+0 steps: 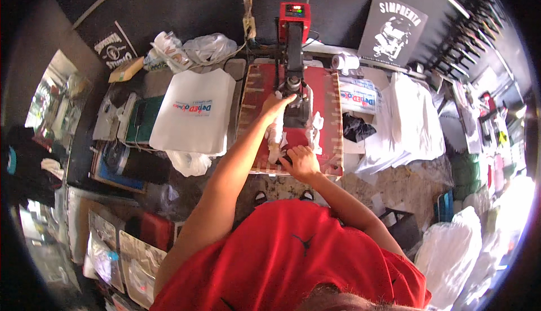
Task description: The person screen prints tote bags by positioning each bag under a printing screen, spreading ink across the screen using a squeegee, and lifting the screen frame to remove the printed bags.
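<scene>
A heat press with a red platen (331, 108), a dark upper arm (295, 52) and a red control box (293, 23) stands in front of me. My left hand (277, 103) is wrapped round part of the central mechanism, near the top of the left padded handle (275, 132), its thumb across the metal. My right hand (300, 161) curls over the dark front part of the press, low between the two wrapped handles; its fingertips are partly hidden. The right padded handle (315, 130) rises just above that hand.
White printed sheets (191, 119) lie on the left bench, beside a green board (141, 119). Printed packets (355, 88), a black bag (358, 126) and white garments (414, 119) lie at the right. Dark wall panels (389, 29) and hanging tools surround the bench. Plastic bags (445, 249) sit lower right.
</scene>
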A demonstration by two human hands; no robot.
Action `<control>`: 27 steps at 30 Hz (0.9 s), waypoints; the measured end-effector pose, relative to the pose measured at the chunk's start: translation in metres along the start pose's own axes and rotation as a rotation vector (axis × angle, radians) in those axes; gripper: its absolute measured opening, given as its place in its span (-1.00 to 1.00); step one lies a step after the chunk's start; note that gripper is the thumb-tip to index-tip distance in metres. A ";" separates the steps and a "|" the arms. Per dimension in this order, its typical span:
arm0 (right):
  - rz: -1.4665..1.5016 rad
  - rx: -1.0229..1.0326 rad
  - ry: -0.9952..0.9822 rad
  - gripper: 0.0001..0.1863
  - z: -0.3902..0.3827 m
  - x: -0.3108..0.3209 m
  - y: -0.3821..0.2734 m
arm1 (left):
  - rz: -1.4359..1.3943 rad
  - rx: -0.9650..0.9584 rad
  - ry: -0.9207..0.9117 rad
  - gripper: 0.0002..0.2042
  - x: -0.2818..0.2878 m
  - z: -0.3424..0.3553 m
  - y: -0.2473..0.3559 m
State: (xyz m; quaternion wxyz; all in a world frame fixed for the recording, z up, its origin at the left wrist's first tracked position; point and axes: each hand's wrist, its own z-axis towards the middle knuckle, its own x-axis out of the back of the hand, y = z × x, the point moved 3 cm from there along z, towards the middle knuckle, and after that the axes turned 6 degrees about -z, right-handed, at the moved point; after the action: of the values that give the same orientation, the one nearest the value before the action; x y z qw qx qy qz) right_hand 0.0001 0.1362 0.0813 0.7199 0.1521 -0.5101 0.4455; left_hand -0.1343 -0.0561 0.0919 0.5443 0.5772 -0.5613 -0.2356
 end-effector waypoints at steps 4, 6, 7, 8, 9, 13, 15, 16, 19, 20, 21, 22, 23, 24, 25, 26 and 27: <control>-0.011 -0.085 -0.110 -0.50 0.008 0.009 -0.011 | -0.077 -0.011 -0.049 -0.35 0.004 0.025 -0.015; 0.065 -0.107 -0.190 -0.43 0.017 0.005 -0.009 | -0.119 -0.016 -0.142 -0.32 0.012 0.036 -0.024; 0.041 -0.243 -0.432 -0.38 0.021 0.016 -0.006 | 0.223 -0.158 -0.097 -0.30 0.004 0.030 -0.002; 0.029 -0.116 -0.123 -0.34 0.032 0.063 -0.023 | 0.543 -0.328 -0.021 -0.27 0.013 0.019 0.033; 0.027 -0.142 -0.243 -0.39 0.053 0.095 -0.031 | 0.550 -0.289 0.053 -0.28 0.038 0.020 0.044; 0.512 0.009 0.193 -0.76 0.050 0.172 -0.024 | -0.269 0.031 -0.286 -0.38 0.065 -0.044 0.070; 0.779 -0.161 0.403 -0.75 0.048 0.170 0.012 | -0.475 -0.144 -0.243 -0.47 0.071 -0.088 0.062; 0.849 -0.307 0.418 -0.74 0.041 0.167 0.030 | -0.505 -0.177 -0.181 -0.50 0.086 -0.095 0.027; 0.910 -0.802 0.624 -0.72 0.005 0.136 0.147 | -0.315 -0.252 0.176 -0.58 0.147 -0.118 -0.053; 0.861 -0.936 0.637 -0.70 -0.012 0.119 0.192 | -0.363 -0.196 0.267 -0.65 0.161 -0.130 -0.068; 0.511 -1.003 0.523 -0.68 -0.048 0.082 0.256 | -0.412 -0.145 0.343 -0.71 0.171 -0.139 -0.078; 0.418 -1.060 0.313 -0.66 -0.058 0.065 0.276 | -0.534 -0.032 0.424 -0.75 0.198 -0.147 -0.114; 0.315 -0.960 0.096 -0.43 -0.068 0.038 0.302 | -0.532 0.047 0.523 -0.75 0.224 -0.154 -0.159; 0.336 -0.930 0.087 -0.43 -0.063 0.021 0.304 | -0.530 0.131 0.639 -0.73 0.246 -0.166 -0.205; 0.100 -0.862 -0.102 -0.27 -0.061 0.005 0.301 | -0.435 0.228 0.601 -0.71 0.249 -0.181 -0.234; -0.140 -0.785 -0.282 -0.10 -0.062 -0.007 0.301 | -0.339 0.325 0.553 -0.70 0.239 -0.195 -0.251; -0.105 -0.770 -0.423 0.24 -0.065 -0.019 0.309 | -0.213 0.322 0.380 -0.70 0.212 -0.204 -0.244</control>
State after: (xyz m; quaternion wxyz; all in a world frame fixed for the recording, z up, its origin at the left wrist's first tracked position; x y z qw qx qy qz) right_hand -0.2088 0.3427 -0.0359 0.6257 -0.0136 -0.7664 0.1447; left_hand 0.1958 -0.2283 0.0064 0.5132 0.7461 -0.4152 -0.0865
